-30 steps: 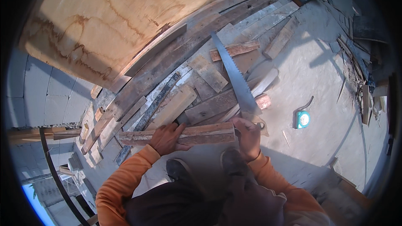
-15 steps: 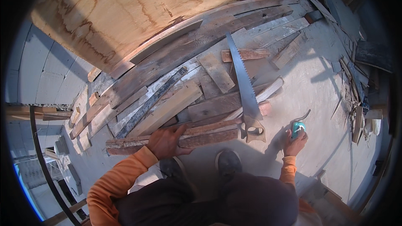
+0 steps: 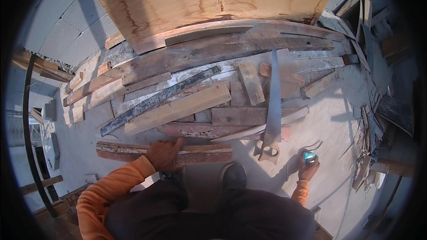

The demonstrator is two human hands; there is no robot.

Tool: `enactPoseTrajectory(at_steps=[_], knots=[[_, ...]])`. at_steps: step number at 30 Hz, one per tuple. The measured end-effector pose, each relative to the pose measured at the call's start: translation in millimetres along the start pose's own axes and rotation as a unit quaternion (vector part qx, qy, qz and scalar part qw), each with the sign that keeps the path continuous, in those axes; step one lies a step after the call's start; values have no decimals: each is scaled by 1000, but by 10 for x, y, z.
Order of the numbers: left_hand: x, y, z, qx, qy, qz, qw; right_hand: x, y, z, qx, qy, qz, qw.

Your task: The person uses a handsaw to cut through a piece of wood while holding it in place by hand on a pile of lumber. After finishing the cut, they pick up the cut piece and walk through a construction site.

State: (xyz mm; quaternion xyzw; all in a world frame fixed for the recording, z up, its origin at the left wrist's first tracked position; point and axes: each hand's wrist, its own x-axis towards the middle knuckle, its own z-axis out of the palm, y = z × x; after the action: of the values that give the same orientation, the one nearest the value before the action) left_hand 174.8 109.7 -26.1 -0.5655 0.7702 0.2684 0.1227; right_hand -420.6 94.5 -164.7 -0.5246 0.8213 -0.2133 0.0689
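A pale, dusty concrete floor [image 3: 329, 120] carries a heap of weathered wooden planks [image 3: 200, 75], a long steel handsaw with wooden handle [image 3: 272, 106], and a small teal tape measure [image 3: 308, 156].

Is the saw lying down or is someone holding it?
Lying down. The handsaw rests flat across the wooden planks, handle nearest the person, and no hand touches it: the right hand is beside it on a small teal object.

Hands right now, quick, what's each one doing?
Left hand: open, pressed flat on the reddish plank.
Right hand: closed on the teal tape measure on the floor.
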Motion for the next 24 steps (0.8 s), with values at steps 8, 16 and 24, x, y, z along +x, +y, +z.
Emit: enactPoseTrajectory(at_steps=[8,16,24], knots=[[-172,-164,165,-49,8,-66,997,-163,-2031,-313,120,-99,-174,972],[-181,-226,248,-48,32,-85,995,-172,-2759,152,145,-233,-340,900],[-281,-275,225,-71,36,-118,990,-496,-2711,111,143,-198,-213,946]])
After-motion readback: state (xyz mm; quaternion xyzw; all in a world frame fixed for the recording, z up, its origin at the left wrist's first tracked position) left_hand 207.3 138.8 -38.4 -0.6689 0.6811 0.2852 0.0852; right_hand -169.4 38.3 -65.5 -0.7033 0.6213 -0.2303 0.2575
